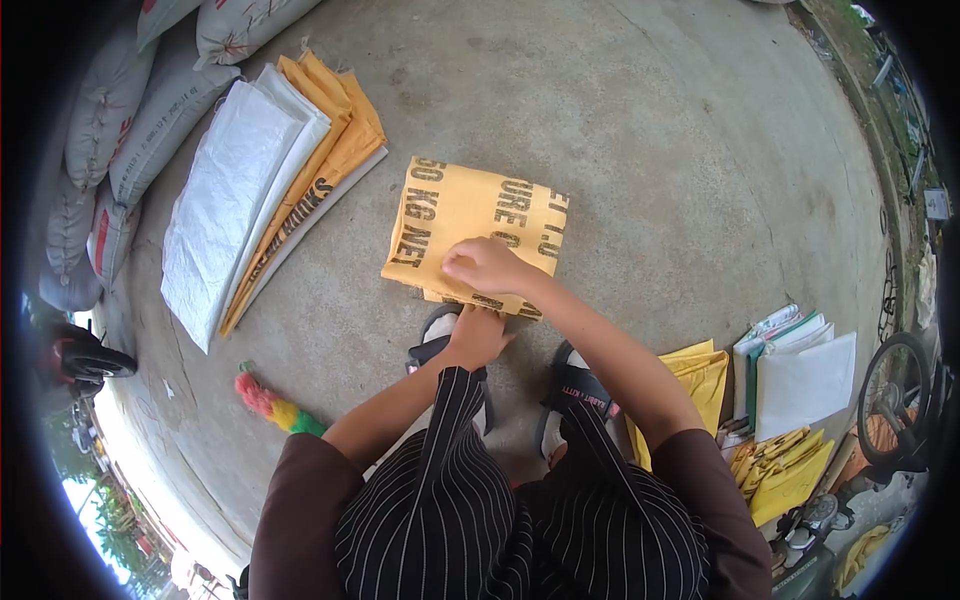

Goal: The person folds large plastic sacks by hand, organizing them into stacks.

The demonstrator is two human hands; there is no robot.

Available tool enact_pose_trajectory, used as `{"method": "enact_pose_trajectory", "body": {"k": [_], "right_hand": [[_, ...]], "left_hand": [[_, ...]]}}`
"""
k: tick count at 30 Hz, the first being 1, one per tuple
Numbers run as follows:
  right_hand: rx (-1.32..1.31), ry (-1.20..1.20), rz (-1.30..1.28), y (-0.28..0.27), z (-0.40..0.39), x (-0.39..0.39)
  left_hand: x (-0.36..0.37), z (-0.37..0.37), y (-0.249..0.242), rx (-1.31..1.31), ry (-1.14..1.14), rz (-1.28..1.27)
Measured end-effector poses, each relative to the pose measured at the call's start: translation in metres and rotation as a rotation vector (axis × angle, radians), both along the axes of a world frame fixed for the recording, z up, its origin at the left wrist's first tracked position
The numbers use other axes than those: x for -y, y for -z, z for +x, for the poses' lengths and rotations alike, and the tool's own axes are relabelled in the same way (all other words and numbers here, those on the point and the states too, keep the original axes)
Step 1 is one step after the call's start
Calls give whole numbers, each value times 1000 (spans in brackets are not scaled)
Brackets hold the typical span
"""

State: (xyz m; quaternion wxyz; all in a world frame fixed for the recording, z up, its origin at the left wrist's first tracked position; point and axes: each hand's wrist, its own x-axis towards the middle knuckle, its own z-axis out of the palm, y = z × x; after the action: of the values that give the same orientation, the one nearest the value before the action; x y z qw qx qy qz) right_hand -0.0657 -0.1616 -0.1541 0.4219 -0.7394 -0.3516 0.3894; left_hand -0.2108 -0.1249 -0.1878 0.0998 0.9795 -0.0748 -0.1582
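Note:
A folded yellow woven sack (470, 205) with dark printed lettering lies on the concrete in front of my feet. At its near edge is my left hand (480, 338), fingertips tucked in at the fold and partly hidden, gripping the edge. My right hand (488, 266) is over the sack's near half with its fingers curled in, and no object shows in them. The right forearm crosses the sack's near right corner and covers some of the lettering.
Folded white sacks (225, 190) and orange-yellow sacks (345, 110) lie fanned at upper left, near stuffed sacks (165, 125). A colourful duster (270, 400) lies at left. Folded yellow sacks (695, 385) and white sacks (805, 385) are at right, beside a wheel (893, 395).

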Motion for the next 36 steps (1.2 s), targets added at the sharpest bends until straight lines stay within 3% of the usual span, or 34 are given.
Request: {"method": "enact_pose_trajectory", "body": {"k": [2, 4, 6, 8, 10, 11, 12, 13, 14, 16, 20, 22, 23, 24, 25, 27, 30, 32, 33, 36], "right_hand": [[135, -61, 151, 40, -16, 17], [161, 102, 258, 48, -28, 32], [203, 275, 339, 42, -40, 43], [686, 753, 80, 24, -51, 57], [641, 879, -97, 22, -61, 66], [335, 1038, -177, 26, -61, 67], [22, 1182, -240, 26, -57, 69], [-268, 1147, -149, 24, -51, 75], [-260, 1172, -155, 25, -44, 84], [-573, 931, 60, 26, -33, 100], [-594, 1087, 299, -39, -38, 164], [-624, 1152, 340, -79, -63, 229], [-640, 1247, 436, -118, -79, 250], [-493, 1311, 365, -112, -105, 290], [-540, 1416, 341, -115, -135, 323], [-562, 1692, 387, -105, -190, 373], [-549, 1867, 384, -62, -248, 434], [-392, 1940, -113, -17, -266, 467], [-329, 2015, -223, 7, -271, 473], [110, 2051, -753, 18, -245, 438]], "left_hand": [[-19, -4, -50, 5, 38, 86], [-45, 4, -88, -774, -506, -659], [-65, 0, -83, -111, -988, -717], [-88, 16, -62, 515, -979, -170], [-135, 12, 10, 551, -906, 59], [-143, 16, 13, 543, -882, 27], [-146, 25, 10, 173, -1040, -265], [-146, 32, 9, -222, -1156, -539], [-139, 37, 3, -232, -1131, -549], [-128, 39, -17, -184, -1130, -713], [-84, 42, -77, -212, -1080, -953], [-53, 38, -95, -181, -723, -1247], [-37, 35, -104, -262, -613, -1259], [-21, 33, -113, -343, -502, -1267], [-6, 33, -123, -344, -496, -1271], [18, 34, -136, -279, -71, -810], [28, 18, -112, -288, 115, -747], [25, 15, -105, -306, 123, -723], [21, 14, -103, -263, 143, -613], [15, 14, -111, -178, 127, -467]]}}
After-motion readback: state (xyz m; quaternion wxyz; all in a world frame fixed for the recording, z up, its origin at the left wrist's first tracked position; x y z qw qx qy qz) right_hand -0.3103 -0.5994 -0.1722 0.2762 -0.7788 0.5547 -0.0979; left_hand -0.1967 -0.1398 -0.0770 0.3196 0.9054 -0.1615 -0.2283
